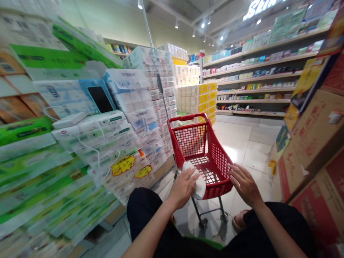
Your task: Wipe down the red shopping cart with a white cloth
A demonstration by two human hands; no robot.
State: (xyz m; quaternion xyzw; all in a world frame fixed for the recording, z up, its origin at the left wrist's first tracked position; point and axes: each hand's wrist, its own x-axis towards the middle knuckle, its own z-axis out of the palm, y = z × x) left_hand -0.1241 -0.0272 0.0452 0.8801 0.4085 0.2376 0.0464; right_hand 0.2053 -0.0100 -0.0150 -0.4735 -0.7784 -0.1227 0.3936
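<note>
While the left hand [184, 187] presses a white cloth [199, 182] on the red cart [212, 161], the right hand [243, 182] rests spread open on its rim.

Glossy red plastic mesh basket [212, 161], soft white cloth [200, 182], shiny floor tiles [249, 143].

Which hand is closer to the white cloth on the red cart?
Left. The left hand holds the white cloth against the near rim of the red cart; the right hand rests on its right rim, clear of the cloth.
</note>
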